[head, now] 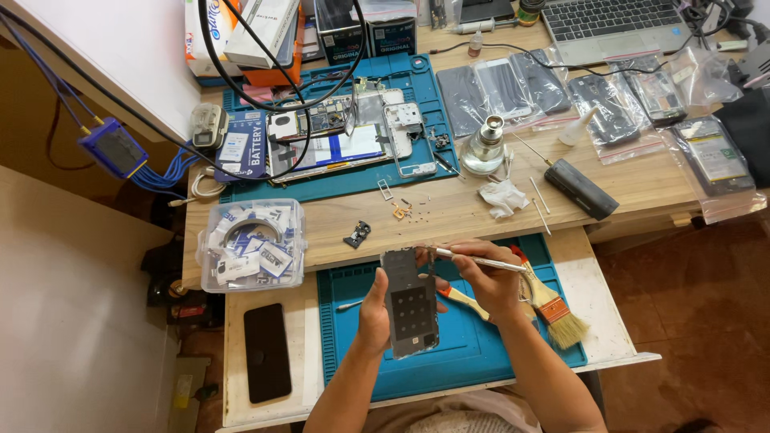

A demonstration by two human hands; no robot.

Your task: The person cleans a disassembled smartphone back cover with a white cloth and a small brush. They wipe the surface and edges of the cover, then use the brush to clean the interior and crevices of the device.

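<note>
The bench (481, 212) is wooden and crowded, with a lower pull-out shelf (597, 297) in front of it that carries a blue mat (465, 353). On the upper part lie a second blue mat (417, 172) with an opened device (337, 136) on it, several phones in clear bags (609, 100), a laptop (613, 24) and a plastic box (253, 244) of small packets. A black phone (267, 351) rests on the shelf to the left, and a brush (545, 305) lies on the mat, just beside the right hand. Above this mat the left hand (373, 313) holds a phone frame (410, 302) upright by its long edges, fingers closed around it. The right hand (489, 277) is closed on a thin tool (477, 259), whose tip meets the top of the frame. The frame looks thin, light and stiff, but I judge it fragile: it may bend or crack if squeezed on the flat face. The safe hold seems to be on the two side edges, as the left hand does now. Tiny screws (409, 210) lie loose on the bench, easy to scatter.
</note>
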